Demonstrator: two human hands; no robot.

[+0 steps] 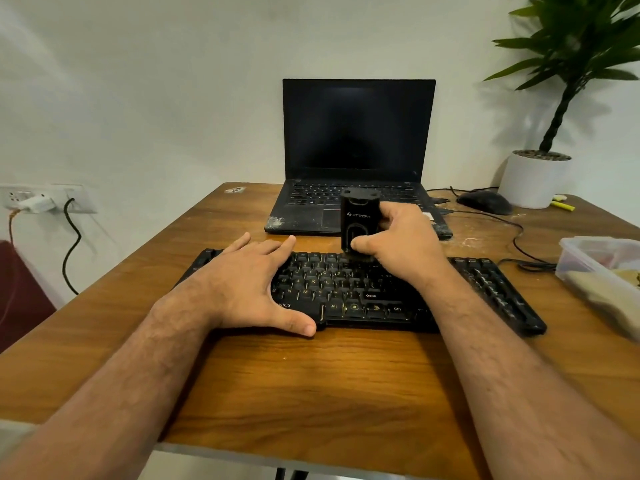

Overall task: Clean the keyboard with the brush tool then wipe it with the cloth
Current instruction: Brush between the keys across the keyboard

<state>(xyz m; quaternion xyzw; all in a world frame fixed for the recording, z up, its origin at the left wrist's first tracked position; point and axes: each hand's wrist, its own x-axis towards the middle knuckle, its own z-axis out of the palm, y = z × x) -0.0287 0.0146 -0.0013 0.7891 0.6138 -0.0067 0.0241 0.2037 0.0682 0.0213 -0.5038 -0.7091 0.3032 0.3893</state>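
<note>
Black keyboard (pixel 363 292) lies flat on the wooden table (pixel 311 393), roughly centred, its long side parallel to the near edge, a strip of bare wood between it and that edge. Left hand (pixel 249 285) rests palm-down on the keyboard's left half, fingers straight and spread, thumb stretched along the keyboard's near edge; it grips nothing. Right hand (pixel 398 244) grips the black brush tool (pixel 356 223), fingers wrapped round its right side, thumb pressed on the front low down. Tool stands upright, its lower end down on the far key rows near the keyboard's middle; bristles not visible, hidden by thumb and dark keys. White logo on the tool's front, lettering too small to read.

Behind the keyboard, toward the far edge, an open black laptop (pixel 358 133) with dark screen, dusty white marks on its palm rest. Far right corner: black mouse (pixel 485 201) with cable running toward the right edge, white pot with green plant (pixel 535 178), a yellow item (pixel 562 205) just beside the pot. At the right edge, a clear plastic container (pixel 599 261) with cloth-like contents, blurred; cannot tell whether it holds the wiping cloth. Wall socket (pixel 41 199) with a plugged-in black cord, left of the table.
</note>
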